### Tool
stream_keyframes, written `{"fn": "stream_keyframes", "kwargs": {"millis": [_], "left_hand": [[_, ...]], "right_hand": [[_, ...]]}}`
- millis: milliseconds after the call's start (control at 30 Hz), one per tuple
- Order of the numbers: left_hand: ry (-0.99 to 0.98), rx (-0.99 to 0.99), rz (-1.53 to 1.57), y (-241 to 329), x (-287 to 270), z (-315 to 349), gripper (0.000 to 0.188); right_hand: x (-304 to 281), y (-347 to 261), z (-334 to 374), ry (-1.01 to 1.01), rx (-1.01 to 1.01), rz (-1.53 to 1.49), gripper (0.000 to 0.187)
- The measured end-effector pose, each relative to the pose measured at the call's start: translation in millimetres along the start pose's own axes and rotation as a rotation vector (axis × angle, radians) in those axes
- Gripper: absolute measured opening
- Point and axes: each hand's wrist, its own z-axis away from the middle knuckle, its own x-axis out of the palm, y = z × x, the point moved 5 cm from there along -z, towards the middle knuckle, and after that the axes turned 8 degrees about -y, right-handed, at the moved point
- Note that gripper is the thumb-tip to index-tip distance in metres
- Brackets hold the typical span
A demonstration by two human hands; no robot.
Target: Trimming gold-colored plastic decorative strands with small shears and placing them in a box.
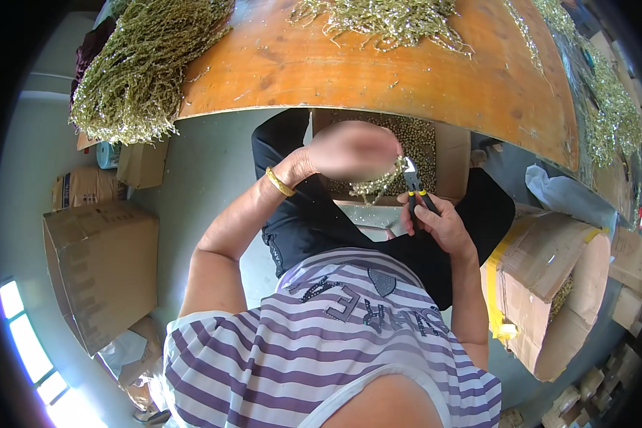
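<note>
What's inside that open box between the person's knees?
Lots of tiny gold bead-like bits lie inside the cardboard box. The left hand and dangling gold strands hide some, and I can't see what's under the top layer.

Orange-brown wooden tabletop (378, 82) spans the far side. Left: large brown carton (107, 267) on grey floor (200, 182); farther back, smaller carton (144, 164) beside teal roll (108, 155). Near left: bright paned window (30, 342). Right: open carton (538, 264) bearing yellow tape (493, 278); whitish plastic sheet (558, 191) just beyond.
</note>
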Motion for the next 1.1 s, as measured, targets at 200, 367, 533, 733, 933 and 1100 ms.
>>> {"fn": "stream_keyframes", "kwargs": {"millis": [200, 367, 533, 733, 933, 1100], "left_hand": [[0.003, 0.122, -0.045, -6.6, -2.5, 0.9, 0.010], [0.002, 0.214, -0.075, -2.1, -2.9, 2.7, 0.011], [0.263, 0.450, -0.731, 27.0, 3.3, 10.9, 0.019], [0.439, 0.580, -1.090, 34.7, 12.2, 17.8, 0.022], [0.443, 0.617, -1.215, 37.9, 24.1, 15.4, 0.025], [0.410, 0.644, -1.281, 39.2, 31.5, 14.0, 0.028]], "right_hand": [[-2.2, -2.6, 1.2, 0.256, -0.159, 0.445, 0.027], [7.3, -27.8, 5.3, 0.469, -0.345, 0.949, 0.034], [1.8, -33.9, 14.0, 0.562, -0.470, 1.217, 0.035], [-12.2, -22.4, 16.9, 0.555, -0.301, 0.491, 0.027], [11.2, -42.4, -12.0, 0.557, -0.389, 0.290, 0.024], [8.8, -34.0, -23.9, 0.557, -0.380, 0.155, 0.022]]}}
